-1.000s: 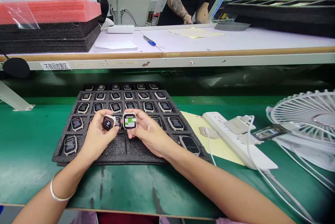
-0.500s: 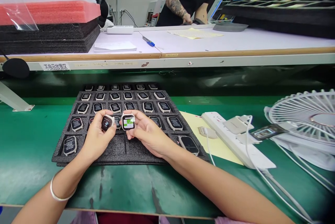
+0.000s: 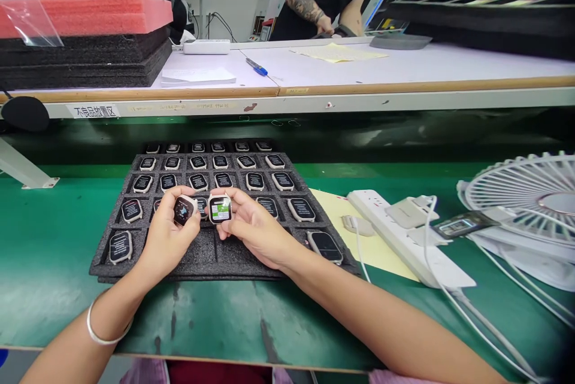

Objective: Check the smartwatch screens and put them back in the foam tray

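My left hand (image 3: 165, 239) pinches a smartwatch body with a dark screen (image 3: 183, 209) over a black foam tray (image 3: 204, 255). Beside it, my right hand (image 3: 256, 230) grips a second smartwatch body with a lit green-and-white screen (image 3: 220, 209). The two watches are held side by side, nearly touching, above the tray's front rows. Several more watch bodies (image 3: 255, 181) lie in the tray's pockets, screens up.
A white power strip (image 3: 404, 234) with plugs and cables, a yellow sheet (image 3: 381, 252) and a white fan (image 3: 525, 198) lie to the right on the green mat. Behind runs a raised white shelf (image 3: 314, 93) with stacked foam (image 3: 85, 30); a person's tattooed arm (image 3: 305, 0) works beyond it.
Both hands with their watches have stayed almost still over the tray. The person behind the shelf has shifted slightly.
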`<state>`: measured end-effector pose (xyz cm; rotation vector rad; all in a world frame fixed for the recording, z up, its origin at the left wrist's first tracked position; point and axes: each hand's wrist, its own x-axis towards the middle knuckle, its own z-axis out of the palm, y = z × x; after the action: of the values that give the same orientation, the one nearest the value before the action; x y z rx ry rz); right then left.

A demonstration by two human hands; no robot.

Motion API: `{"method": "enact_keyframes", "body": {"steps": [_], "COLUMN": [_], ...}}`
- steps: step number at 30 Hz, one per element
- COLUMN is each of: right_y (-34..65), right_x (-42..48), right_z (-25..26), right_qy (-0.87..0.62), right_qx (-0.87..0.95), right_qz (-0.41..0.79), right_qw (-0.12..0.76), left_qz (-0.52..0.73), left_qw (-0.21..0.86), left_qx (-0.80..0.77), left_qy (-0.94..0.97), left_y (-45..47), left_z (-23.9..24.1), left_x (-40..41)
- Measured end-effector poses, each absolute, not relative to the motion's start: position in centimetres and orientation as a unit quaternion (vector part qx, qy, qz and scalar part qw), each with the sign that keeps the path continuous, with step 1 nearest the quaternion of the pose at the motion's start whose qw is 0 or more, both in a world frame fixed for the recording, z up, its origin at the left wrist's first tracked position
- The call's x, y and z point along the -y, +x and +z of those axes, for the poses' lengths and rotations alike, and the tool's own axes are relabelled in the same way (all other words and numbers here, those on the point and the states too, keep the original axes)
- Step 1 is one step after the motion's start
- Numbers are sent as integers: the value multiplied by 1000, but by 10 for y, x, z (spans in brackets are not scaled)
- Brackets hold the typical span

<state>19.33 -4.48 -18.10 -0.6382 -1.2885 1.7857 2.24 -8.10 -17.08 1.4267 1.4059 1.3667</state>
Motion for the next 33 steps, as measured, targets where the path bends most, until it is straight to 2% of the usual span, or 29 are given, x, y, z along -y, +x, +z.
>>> {"method": "enact_keyframes", "body": {"steps": [4, 7, 11, 14, 22, 33], "right_y": [193, 193, 193, 194, 193, 192], "right_x": [45, 46, 47, 47, 47, 47], "right_z": [-182, -181, -180, -180, -180, -180], "right_qy": [-253, -255, -257, -261, -256, -257], "right_qx": [511, 509, 507, 509, 507, 512], "right_qz": [710, 712, 717, 720, 725, 728], "right_qw": [414, 410, 403, 393, 389, 376], "left_qz": [534, 540, 624, 666, 581, 576], "left_qw": [370, 341, 270, 263, 285, 259], "left_qx": [-540, -542, -524, -513, -524, -528], "left_qy": [535, 546, 513, 474, 554, 567], "left_y": [25, 21, 3, -7, 8, 3], "left_z": [-172, -168, -155, -148, -152, -152], "left_x": [81, 80, 79, 78, 86, 83]}}
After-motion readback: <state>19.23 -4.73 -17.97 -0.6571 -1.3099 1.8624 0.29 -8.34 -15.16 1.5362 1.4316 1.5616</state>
